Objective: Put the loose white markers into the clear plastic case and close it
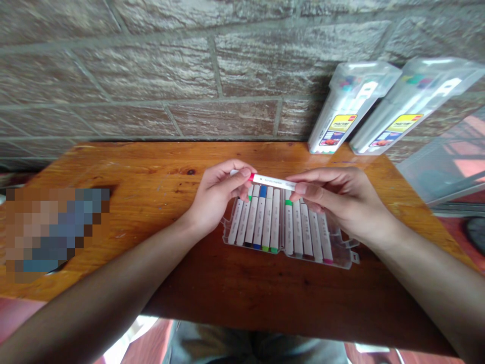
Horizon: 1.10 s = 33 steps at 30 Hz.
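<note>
A white acrylic marker (271,181) with a red band lies level between my two hands, above an opened clear case. My left hand (223,187) pinches its capped end near the red band. At the other end, the thumb and fingers of my right hand (335,194) are closed on the white barrel. Below them the clear plastic case (346,260) lies spread flat on the table, both halves filled with rows of white markers (261,222). Some of these show blue, green, black or magenta ends. My hands cover part of the case's far edge.
Two clear marker boxes, one left (341,111) and one right (403,111), stand upright against the brick wall (182,65) at the back right. A blurred-out object (56,232) lies on the wooden table (151,202) at the left. My lap is below the front edge.
</note>
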{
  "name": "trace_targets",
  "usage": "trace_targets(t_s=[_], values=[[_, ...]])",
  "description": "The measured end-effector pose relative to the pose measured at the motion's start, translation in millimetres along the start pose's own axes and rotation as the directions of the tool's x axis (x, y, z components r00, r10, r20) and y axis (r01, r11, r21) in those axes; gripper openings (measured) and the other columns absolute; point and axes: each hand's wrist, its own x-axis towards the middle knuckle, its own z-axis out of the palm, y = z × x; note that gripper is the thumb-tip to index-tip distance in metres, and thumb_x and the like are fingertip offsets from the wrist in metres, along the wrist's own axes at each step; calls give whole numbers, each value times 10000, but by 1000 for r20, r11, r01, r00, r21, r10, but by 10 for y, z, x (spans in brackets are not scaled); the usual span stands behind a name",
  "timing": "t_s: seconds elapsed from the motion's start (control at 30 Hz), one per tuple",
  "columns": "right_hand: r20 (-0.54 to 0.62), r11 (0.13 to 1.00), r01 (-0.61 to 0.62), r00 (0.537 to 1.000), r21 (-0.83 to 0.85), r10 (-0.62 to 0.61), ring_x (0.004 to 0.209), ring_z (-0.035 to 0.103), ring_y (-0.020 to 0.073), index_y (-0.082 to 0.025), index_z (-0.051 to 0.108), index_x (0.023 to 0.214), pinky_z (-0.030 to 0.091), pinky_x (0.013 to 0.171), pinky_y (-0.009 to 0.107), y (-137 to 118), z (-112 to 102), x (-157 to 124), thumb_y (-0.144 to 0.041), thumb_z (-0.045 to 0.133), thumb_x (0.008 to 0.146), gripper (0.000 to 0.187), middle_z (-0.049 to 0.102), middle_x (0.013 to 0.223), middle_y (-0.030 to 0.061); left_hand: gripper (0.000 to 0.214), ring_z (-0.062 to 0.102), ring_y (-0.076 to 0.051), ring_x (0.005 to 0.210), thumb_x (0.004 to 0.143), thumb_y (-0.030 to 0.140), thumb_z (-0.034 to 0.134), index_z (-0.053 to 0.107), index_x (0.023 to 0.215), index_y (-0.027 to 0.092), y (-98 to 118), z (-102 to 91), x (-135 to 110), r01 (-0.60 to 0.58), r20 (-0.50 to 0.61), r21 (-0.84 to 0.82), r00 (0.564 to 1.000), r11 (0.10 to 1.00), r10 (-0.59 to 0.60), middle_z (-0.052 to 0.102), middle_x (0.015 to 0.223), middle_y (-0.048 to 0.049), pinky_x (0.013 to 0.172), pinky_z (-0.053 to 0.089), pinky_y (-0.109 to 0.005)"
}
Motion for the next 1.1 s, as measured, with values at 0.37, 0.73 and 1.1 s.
trace_targets(t_s=[0.37, 0.73, 1.1], values=[[32, 987, -22, 999, 158, 17, 527, 573, 97, -280, 883, 1076, 448, 459, 235, -58, 10, -33, -286, 850, 878, 201, 844, 851, 66, 100, 560, -88, 575, 874, 236, 754, 763, 837, 143, 50, 26, 5, 26, -34, -61, 999, 998, -28, 610, 700, 6, 550, 492, -204], [88, 969, -6, 996, 247, -16, 559, 675, 118, -265, 867, 1125, 543, 476, 232, -36, -11, -36, -280, 858, 883, 242, 857, 922, 70, 110, 549, -84, 556, 854, 252, 775, 751, 844, 146, 50, 30, 11, 31, -45, -75, 998, 997, -34, 606, 693, 14, 540, 476, -207], [96, 955, -54, 995, 293, 27, 579, 715, 136, -268, 873, 1100, 585, 485, 241, -68, 9, -49, -319, 873, 878, 228, 860, 929, 71, 139, 543, -82, 559, 841, 285, 798, 746, 845, 156, 44, 32, 7, 31, -44, -59, 998, 998, -34, 597, 697, 18, 537, 475, -207]])
